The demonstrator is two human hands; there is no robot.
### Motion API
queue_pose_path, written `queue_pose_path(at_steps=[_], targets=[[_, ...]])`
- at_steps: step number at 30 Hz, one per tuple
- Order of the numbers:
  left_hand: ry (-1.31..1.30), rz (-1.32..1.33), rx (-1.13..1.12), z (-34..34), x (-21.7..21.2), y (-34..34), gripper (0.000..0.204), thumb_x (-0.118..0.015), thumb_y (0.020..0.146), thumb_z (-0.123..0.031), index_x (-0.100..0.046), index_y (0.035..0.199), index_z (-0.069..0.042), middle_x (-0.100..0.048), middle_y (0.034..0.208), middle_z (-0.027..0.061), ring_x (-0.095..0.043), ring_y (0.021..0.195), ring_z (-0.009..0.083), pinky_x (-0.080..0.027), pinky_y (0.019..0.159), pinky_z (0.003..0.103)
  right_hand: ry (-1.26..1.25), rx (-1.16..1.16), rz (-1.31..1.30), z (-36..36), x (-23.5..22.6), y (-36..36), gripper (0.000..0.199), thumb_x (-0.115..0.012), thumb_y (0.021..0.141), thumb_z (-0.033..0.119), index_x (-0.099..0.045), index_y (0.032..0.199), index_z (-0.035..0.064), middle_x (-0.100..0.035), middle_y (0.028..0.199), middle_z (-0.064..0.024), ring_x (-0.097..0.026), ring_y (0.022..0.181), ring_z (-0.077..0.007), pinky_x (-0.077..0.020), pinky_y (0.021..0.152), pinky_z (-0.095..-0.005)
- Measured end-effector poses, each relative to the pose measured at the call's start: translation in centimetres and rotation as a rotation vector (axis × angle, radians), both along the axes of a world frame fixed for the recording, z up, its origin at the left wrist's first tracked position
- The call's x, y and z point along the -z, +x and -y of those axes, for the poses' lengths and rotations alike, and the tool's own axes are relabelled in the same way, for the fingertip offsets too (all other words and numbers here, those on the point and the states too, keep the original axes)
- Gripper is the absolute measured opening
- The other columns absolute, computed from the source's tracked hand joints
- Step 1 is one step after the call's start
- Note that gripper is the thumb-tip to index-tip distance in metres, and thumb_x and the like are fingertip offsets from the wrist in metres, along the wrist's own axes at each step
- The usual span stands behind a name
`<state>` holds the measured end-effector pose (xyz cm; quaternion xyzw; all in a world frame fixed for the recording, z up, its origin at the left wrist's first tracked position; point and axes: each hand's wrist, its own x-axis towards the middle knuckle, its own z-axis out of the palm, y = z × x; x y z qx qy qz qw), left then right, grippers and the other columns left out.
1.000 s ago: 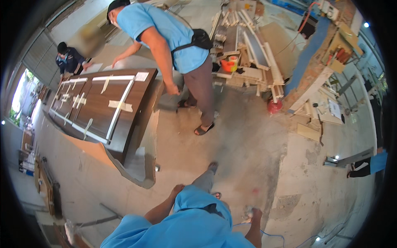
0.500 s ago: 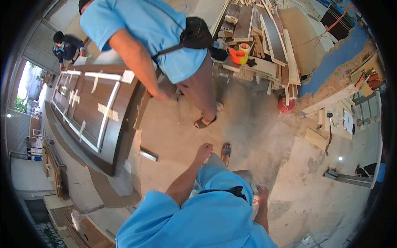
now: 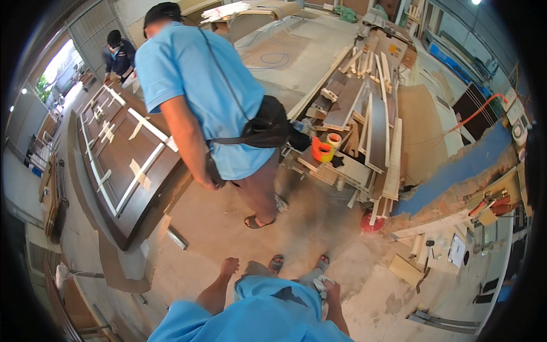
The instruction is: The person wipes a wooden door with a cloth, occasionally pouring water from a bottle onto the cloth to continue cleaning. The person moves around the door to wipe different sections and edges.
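My left hand (image 3: 229,267) hangs beside my left thigh, fingers curled in, and nothing shows in it. By my right thigh, my right hand (image 3: 333,293) is closed on a crumpled white cloth (image 3: 322,284). Ahead of me a co-worker (image 3: 211,97) in a light blue shirt stands turned mostly away, a black waist bag (image 3: 266,126) at the hip and one arm hanging down. To the left lies a dark brown panelled door (image 3: 122,154), with white strips (image 3: 98,176) and pieces of tan tape (image 3: 138,172) on it.
A short metal bar (image 3: 177,237) lies on the floor ahead left. At the right is a heap of wood offcuts (image 3: 364,122) with orange and yellow tape rolls (image 3: 323,150). A broken wall edge (image 3: 450,182) juts in. Another person (image 3: 119,57) stands beyond the door.
My view has tilted upward, so more of the workshop's far side shows. The co-worker in front stands more upright, with the arm lower. Both my feet now show, and the white cloth is clearer.
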<state>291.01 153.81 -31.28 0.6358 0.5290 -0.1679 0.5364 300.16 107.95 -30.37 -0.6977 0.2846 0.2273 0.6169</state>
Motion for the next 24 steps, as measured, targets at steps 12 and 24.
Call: queue_pose_path(at_steps=[12, 24], targets=[[0.304, 0.093, 0.369, 19.1, -0.7, 2.8, 0.034, -0.062, 0.087, -0.034, -0.073, 0.103, -0.005, -0.073, 0.098, 0.0211, -0.072, 0.094, 0.035, -0.056, 0.078, 0.045, 0.125, -0.125, 0.007, 10.5, 3.6, 19.1, 0.03, -0.07, 0.087, 0.013, -0.069, 0.11, -0.0071, -0.072, 0.098, -0.0136, -0.071, 0.081, -0.0242, -0.0567, 0.07, -0.0356], [0.286, 0.148, 0.476, 23.9, -4.4, 25.4, 0.036, -0.059, 0.09, -0.032, -0.072, 0.105, -0.002, -0.072, 0.097, 0.0183, -0.069, 0.091, 0.0287, -0.053, 0.081, 0.04, 0.179, 0.033, -0.076, 22.4, 3.5, 27.0, 0.025, -0.068, 0.085, 0.011, -0.071, 0.103, -0.0059, -0.072, 0.093, -0.0115, -0.07, 0.078, -0.0233, -0.0563, 0.066, -0.0357]])
